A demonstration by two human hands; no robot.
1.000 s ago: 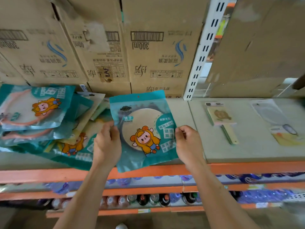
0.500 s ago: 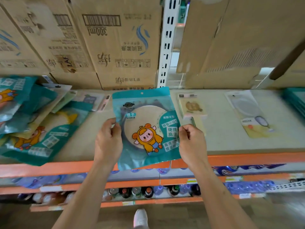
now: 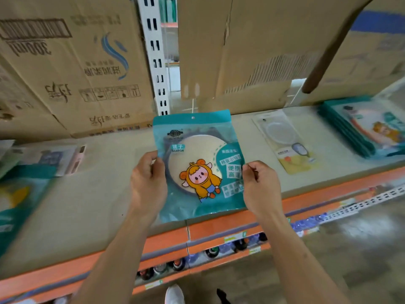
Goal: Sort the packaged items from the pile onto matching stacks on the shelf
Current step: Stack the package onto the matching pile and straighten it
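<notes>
Fingers point(image 3: 153, 160) curled | left hand point(image 3: 149, 183) pinches mirror packet point(image 3: 197, 163) left edge; right hand point(image 3: 260, 185) pinches right edge

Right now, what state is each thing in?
Mirror pack, held off the shelf, front facing camera.
Left hand, grips the pack's left edge.
Right hand, pinches its right edge.
Clear pack, flat on the shelf.
Teal stack, flat, far right.
Pile, sprawled at left, blurred.
</notes>
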